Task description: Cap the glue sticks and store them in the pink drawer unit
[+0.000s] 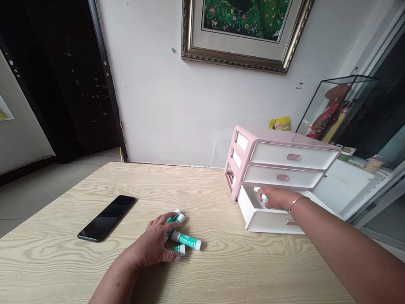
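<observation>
On the table (pixel 214 276), my left hand (pixel 158 237) rests over a small group of green-and-white glue sticks (pixel 188 240), fingers spread and touching some of them. Its palm hides part of the group. My right hand (pixel 276 197), with a bracelet at the wrist, reaches into the pulled-out bottom drawer (pixel 269 221) of a pink-and-white drawer unit (pixel 243 171). Closed fingers there grip a glue stick (pixel 264 198), its white end showing. Another white end shows just beyond the fingers; whether it is held, I cannot tell. A bit of green shows below the hand inside the drawer.
A black phone (pixel 107 217) lies left of my left hand. The unit's upper two drawers are closed. Behind it are a yellow packet (pixel 280 123) and a glass case (pixel 333 108). A framed picture (pixel 239 51) hangs on the wall.
</observation>
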A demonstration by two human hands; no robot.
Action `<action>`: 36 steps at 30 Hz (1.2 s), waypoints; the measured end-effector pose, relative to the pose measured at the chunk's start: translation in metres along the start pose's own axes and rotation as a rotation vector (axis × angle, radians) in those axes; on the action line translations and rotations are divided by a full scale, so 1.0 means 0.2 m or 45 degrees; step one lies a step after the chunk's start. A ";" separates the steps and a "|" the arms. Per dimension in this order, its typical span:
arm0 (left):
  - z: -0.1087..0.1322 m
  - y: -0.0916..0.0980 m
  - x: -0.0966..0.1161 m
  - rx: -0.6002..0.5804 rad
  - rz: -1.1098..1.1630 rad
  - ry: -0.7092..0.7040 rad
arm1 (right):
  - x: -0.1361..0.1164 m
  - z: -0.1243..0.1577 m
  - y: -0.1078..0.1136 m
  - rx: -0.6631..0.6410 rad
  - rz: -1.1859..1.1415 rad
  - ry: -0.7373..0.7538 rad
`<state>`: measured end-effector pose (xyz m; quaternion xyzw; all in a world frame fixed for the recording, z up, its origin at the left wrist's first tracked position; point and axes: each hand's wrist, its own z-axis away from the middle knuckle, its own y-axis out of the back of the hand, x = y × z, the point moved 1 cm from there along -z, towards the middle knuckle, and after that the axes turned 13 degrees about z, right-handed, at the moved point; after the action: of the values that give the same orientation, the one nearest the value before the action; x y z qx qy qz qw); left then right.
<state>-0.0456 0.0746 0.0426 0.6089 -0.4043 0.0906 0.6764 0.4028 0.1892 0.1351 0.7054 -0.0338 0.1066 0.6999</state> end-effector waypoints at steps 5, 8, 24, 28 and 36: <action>0.01 0.00 0.01 -0.023 -0.015 0.000 | 0.04 0.12 0.13 -0.029 0.198 0.101; 0.01 0.01 0.02 -0.033 -0.028 -0.001 | -0.02 0.26 0.28 0.090 0.206 0.146; 0.00 -0.05 -0.05 0.059 -0.032 -0.090 | -1.10 0.34 -0.06 -0.083 -0.597 0.538; 0.00 -0.04 -0.03 0.050 -0.021 -0.075 | -1.17 0.24 -0.14 -0.045 -0.638 0.616; 0.01 -0.02 0.01 0.036 -0.006 0.032 | -1.24 0.25 -0.22 0.099 -0.874 0.526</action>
<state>-0.0415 0.0710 0.0407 0.6181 -0.3930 0.1025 0.6731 0.1740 0.1142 0.0437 0.6654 0.3491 0.0074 0.6598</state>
